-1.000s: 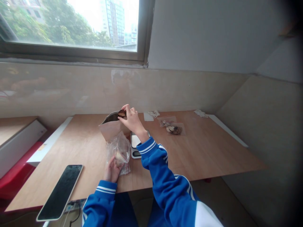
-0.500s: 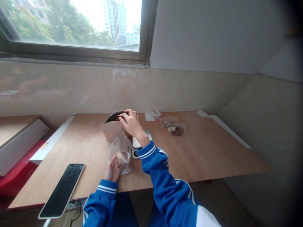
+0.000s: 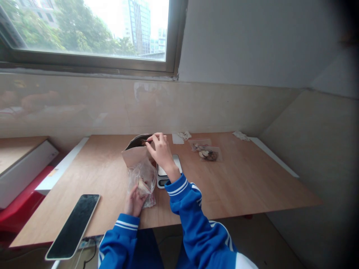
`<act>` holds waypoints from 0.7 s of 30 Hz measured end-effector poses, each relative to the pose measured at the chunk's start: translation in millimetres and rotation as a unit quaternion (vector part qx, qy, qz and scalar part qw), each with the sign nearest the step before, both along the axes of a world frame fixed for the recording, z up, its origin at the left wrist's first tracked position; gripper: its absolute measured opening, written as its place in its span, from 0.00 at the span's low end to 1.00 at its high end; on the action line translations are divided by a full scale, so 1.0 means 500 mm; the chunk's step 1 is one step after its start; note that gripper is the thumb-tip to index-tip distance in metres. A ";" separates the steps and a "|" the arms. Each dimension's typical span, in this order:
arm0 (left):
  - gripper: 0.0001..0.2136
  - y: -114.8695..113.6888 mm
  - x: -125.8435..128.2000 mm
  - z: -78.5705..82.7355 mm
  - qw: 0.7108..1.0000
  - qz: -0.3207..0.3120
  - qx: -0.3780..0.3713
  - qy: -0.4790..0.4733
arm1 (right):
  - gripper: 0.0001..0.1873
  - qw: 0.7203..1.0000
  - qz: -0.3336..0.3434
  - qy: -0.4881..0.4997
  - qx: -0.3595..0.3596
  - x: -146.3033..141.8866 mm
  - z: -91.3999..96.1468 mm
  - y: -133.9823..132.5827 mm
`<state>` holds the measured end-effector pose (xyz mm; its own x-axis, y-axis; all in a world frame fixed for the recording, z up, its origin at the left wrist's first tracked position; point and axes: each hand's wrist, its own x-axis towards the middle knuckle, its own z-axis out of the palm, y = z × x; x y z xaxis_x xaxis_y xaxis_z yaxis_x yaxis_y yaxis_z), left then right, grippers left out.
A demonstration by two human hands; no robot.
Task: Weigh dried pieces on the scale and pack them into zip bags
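The right hand [image 3: 162,152] pinched a small dark-brown piece [image 3: 144,142] between its fingertips, right at the open mouth of a kraft-paper pouch [image 3: 134,156]. The pouch stood upright just left of that hand, with its dark inner lining showing at the opening. Compared with a moment earlier, the right hand had sunk from above the rim to the mouth, bringing the piece level with the opening. I could not tell whether the piece was going in or coming out.

The hands were apart. The left hand [image 3: 134,201] sat lower on the bench [image 3: 238,179], nearer the body, and was closed around the lower part of a clear plastic bag [image 3: 144,175]. A pale chunk [image 3: 142,186] showed through the film just above its fingers, and the top of the bag reached the foot of the pouch.

Just beyond the right wrist stood a digital kitchen scale [image 3: 165,172]. Farther right of that hand lay two small clear bags [image 3: 209,153] holding brown and pale pieces, with scraps of tissue [image 3: 183,135] behind them. Left of the left hand, a smartphone [image 3: 72,226] lay face up.
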<state>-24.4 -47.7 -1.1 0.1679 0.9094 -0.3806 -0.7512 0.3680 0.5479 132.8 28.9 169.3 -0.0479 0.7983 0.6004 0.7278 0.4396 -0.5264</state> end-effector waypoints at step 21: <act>0.12 -0.002 0.007 0.009 1.000 0.018 -0.003 0.012 | 0.12 0.949 0.185 0.096 -0.238 0.028 -0.078 -0.131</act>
<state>-20.7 -48.8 3.2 0.1253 0.9126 -0.3891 -0.7506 0.3437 0.5643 147.0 -36.7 130.3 -0.3037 0.9312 0.2018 0.4414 0.3252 -0.8363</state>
